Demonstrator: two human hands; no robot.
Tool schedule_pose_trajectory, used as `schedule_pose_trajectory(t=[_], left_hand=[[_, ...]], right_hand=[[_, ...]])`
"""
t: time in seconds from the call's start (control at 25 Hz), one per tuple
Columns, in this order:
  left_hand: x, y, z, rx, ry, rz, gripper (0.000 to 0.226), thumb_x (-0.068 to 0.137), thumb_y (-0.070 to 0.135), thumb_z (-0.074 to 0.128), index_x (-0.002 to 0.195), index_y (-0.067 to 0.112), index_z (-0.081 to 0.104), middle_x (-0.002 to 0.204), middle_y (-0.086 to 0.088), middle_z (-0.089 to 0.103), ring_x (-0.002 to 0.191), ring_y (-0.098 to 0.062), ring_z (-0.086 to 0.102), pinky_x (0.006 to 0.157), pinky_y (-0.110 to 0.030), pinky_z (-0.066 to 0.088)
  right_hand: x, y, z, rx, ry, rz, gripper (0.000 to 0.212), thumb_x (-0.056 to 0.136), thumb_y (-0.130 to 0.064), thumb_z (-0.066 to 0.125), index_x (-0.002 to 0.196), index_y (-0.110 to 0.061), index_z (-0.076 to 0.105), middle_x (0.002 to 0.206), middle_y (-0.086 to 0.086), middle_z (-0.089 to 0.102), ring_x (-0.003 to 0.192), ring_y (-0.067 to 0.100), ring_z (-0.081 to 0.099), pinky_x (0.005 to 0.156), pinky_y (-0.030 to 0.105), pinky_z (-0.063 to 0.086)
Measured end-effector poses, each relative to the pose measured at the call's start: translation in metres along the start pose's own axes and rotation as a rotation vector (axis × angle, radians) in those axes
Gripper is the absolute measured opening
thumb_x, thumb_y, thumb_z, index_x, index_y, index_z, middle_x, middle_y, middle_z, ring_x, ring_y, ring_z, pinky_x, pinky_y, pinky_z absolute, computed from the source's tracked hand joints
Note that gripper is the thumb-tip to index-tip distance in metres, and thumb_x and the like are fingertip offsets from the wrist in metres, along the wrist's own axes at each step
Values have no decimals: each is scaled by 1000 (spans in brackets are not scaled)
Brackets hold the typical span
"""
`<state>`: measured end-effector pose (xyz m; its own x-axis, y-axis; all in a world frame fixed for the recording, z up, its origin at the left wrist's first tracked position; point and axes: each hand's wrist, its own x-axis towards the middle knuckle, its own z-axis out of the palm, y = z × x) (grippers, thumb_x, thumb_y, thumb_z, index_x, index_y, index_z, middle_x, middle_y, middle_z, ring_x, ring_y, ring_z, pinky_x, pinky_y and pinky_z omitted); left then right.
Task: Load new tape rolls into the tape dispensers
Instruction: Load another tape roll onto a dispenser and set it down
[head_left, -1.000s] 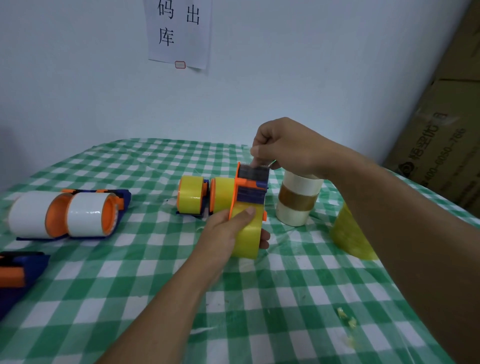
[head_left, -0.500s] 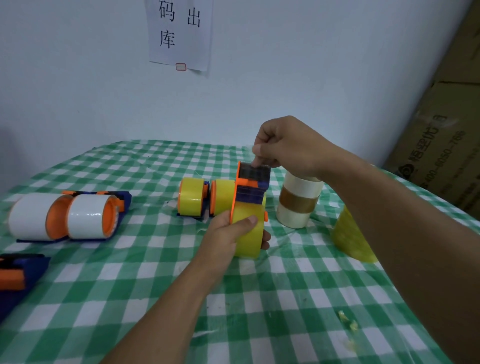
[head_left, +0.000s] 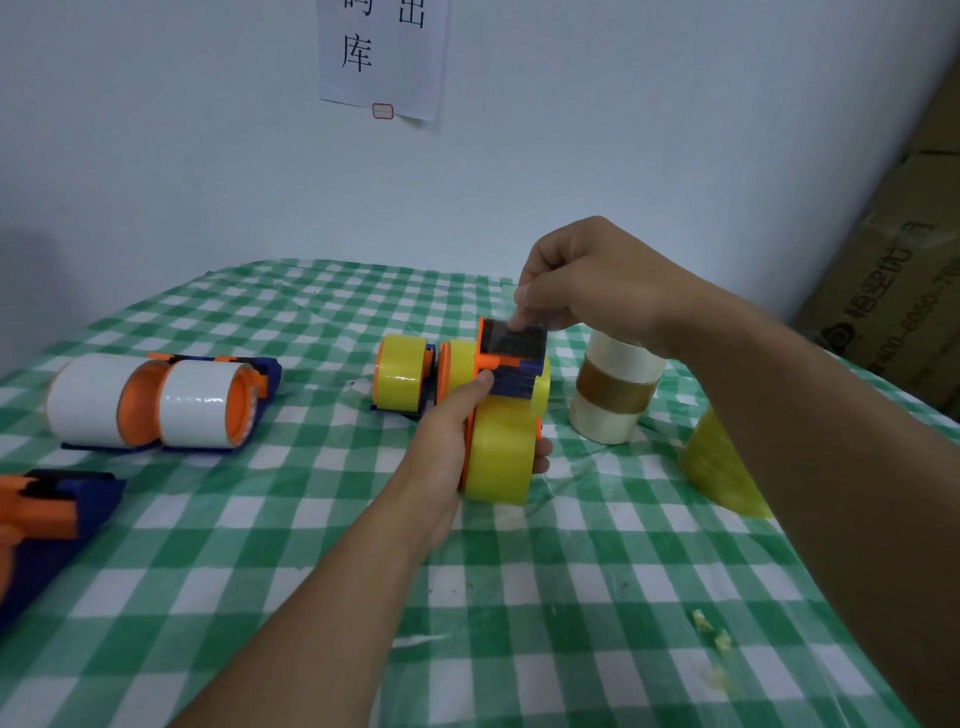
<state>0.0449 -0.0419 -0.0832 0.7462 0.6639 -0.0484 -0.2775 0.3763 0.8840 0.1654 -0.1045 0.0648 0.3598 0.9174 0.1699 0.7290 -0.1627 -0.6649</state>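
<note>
Centre frame: left hand (head_left: 447, 441) grips dispenser (head_left: 501, 415) upright; right hand (head_left: 582, 283) directly above, pinching its top flap (head_left: 514, 340).

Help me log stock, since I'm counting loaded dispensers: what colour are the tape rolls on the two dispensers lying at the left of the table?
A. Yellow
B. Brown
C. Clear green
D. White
D: the two dispensers at the left carry white rolls on orange hubs, while the yellow rolls sit on the dispenser held by the hands and the pair behind it.
</note>
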Motion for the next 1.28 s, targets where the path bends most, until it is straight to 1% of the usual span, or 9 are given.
schedule_pose_trajectory(t=[0.2, 0.4, 0.52, 0.6, 0.72, 0.84, 1.0, 1.16, 1.28], left_hand=[[-2, 1, 3, 25, 69, 19, 37, 100, 37, 52, 104, 6, 71, 93, -28, 73, 78, -39, 70, 75, -51, 59], [-4, 4, 4, 49, 92, -16, 38, 99, 40, 54, 94, 8, 73, 83, -23, 73, 68, -34, 69, 60, -40, 60], [-5, 5, 4, 69, 94, -57, 43, 98, 43, 55, 97, 4, 73, 82, -24, 73, 61, -31, 69, 51, -33, 56], [-5, 5, 4, 72, 103, -73, 42, 97, 43, 57, 97, 4, 74, 81, -24, 73, 60, -31, 68, 50, -32, 55], [-4, 4, 3, 80, 113, -80, 41, 96, 42, 58, 92, 5, 74, 80, -23, 73, 61, -31, 68, 52, -33, 56], [-4, 4, 2, 75, 113, -97, 43, 95, 42, 59, 93, 2, 75, 82, -23, 73, 64, -31, 68, 57, -35, 57], [-2, 1, 1, 63, 104, -93, 47, 95, 43, 59, 109, 0, 70, 87, -23, 73, 65, -32, 67, 56, -36, 55], [-3, 0, 2, 59, 82, -107, 51, 98, 45, 52, 112, -2, 70, 85, -22, 72, 62, -30, 66, 53, -33, 54], [-4, 0, 4, 64, 78, -107, 52, 100, 44, 48, 111, -1, 70, 83, -21, 72, 61, -29, 66, 50, -32, 54]], right_hand=[[0, 0, 10, 42, 94, 50, 19, 84, -2, 61, 91, 16, 62, 76, 13, 77, 92, 32, 74, 93, 55, 56], [-1, 1, 18, 26, 182, 33, 15, 79, -8, 61, 73, 6, 62, 63, 5, 74, 88, 32, 74, 86, 59, 57], [-2, 3, 22, 12, 196, 14, 18, 78, -11, 61, 65, -1, 55, 56, 0, 71, 80, 25, 76, 83, 53, 60], [-4, 2, 24, 11, 199, 16, 26, 79, -11, 61, 58, -10, 45, 43, -7, 62, 79, 23, 76, 73, 43, 55], [-6, 1, 26, 4, 214, 21, 31, 79, -12, 61, 56, -14, 41, 36, -9, 53, 81, 25, 76, 69, 42, 51], [-7, 1, 27, -9, 218, 22, 30, 77, -12, 60, 55, -15, 40, 37, -8, 54, 80, 25, 76, 68, 42, 51], [-7, 2, 25, -71, 241, 6, 24, 75, -14, 61, 56, -12, 47, 50, -2, 68, 75, 22, 75, 70, 47, 58], [-4, 4, 26, -153, 259, -21, 18, 76, -16, 62, 63, -7, 54, 63, 1, 73, 68, 21, 68, 62, 40, 52], [-1, 7, 23, -189, 224, -35, 14, 80, -12, 60, 75, 0, 64, 70, 1, 75, 65, 15, 66, 71, 42, 58]])
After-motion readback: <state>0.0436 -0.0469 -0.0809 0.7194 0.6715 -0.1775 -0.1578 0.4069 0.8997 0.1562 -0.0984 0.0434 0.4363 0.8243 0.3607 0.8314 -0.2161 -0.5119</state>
